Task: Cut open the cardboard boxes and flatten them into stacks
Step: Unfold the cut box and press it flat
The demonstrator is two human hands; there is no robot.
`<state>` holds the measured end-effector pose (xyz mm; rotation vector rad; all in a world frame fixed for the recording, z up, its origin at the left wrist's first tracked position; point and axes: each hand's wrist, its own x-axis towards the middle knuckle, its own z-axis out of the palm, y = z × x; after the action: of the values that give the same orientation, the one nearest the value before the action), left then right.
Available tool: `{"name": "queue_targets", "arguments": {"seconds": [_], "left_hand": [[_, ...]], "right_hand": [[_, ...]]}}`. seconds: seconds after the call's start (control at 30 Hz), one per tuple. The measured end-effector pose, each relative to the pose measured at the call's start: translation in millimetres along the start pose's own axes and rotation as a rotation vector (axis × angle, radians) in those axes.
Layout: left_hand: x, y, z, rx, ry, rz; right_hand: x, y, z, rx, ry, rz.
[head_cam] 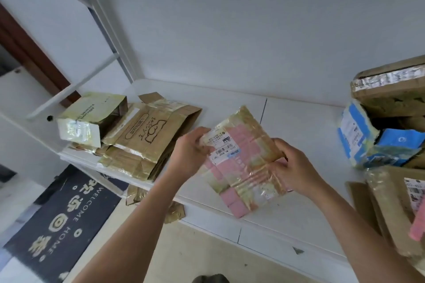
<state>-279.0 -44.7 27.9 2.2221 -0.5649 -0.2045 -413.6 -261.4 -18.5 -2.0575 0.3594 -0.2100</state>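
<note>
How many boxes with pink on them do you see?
2. One pink box is held in both hands, left hand and right hand, over the counter. A second pink piece shows at the right edge, mostly cut off; others may be hidden.

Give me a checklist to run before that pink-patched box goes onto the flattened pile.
1. Left hand grip on the pink-patched box: ok, fingers curl round its left edge.
2. Right hand grip: ok, holds the right edge.
3. Box flattened: ok, looks flat.
4. Tape fully cut: cannot tell.
5. Flattened pile on the white counter in reach: ok, to the left.
6. Pile top level: not ok, an unflattened box sits on it.
</note>
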Motion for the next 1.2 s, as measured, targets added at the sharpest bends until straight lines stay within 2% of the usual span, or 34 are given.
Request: {"name": "queue_targets", "arguments": {"seconds": [0.07,0.13,0.23,0.33,0.4,0.53,0.67,0.73,0.87,0.97,1.03,1.07,1.13,1.2], "left_hand": [[1,-9,-18,0.093,0.218,-0.054],[-3,-19,-39,0.075,0.295,-0.115],[-13,-41,-68,-0.078,0.194,-0.194],[-15,-73,-101,-0.409,0.131,-0.218],[-5,-101,-129,-0.404,0.207,-0.215],[24,-155,-203,-0.25,0.341,-0.197],[57,-231,-285,-0.005,0.377,-0.219],[78,-271,-312,0.101,0.328,-0.259],[113,-329,-321,0.157,0.127,-0.267],[139,-350,-309,0.233,0.042,-0.21],[151,-353,-302,0.371,0.012,-0.156],[156,-354,-298,0.402,-0.005,-0.193],[161,-357,-294,0.554,-0.094,-0.219],[166,-366,-294,0.675,-0.187,-0.132]], "right_hand": [[11,-15,21,0.142,0.083,-0.006],[27,-35,44,0.296,0.158,0.027],[52,-70,84,0.476,0.225,0.077],[70,-109,131,0.476,0.228,0.048],[86,-132,166,0.376,0.247,-0.028],[129,-184,248,0.139,0.218,-0.12],[168,-236,335,0.034,-0.104,-0.102],[183,-251,375,-0.066,-0.182,-0.048],[209,-263,425,-0.398,-0.102,0.042],[224,-260,440,-0.578,-0.079,0.095],[227,-256,451,-0.669,-0.088,0.12],[228,-253,456,-0.731,-0.092,0.131],[232,-248,465,-0.877,-0.126,0.106],[238,-246,469,-0.995,-0.172,0.079]]}}
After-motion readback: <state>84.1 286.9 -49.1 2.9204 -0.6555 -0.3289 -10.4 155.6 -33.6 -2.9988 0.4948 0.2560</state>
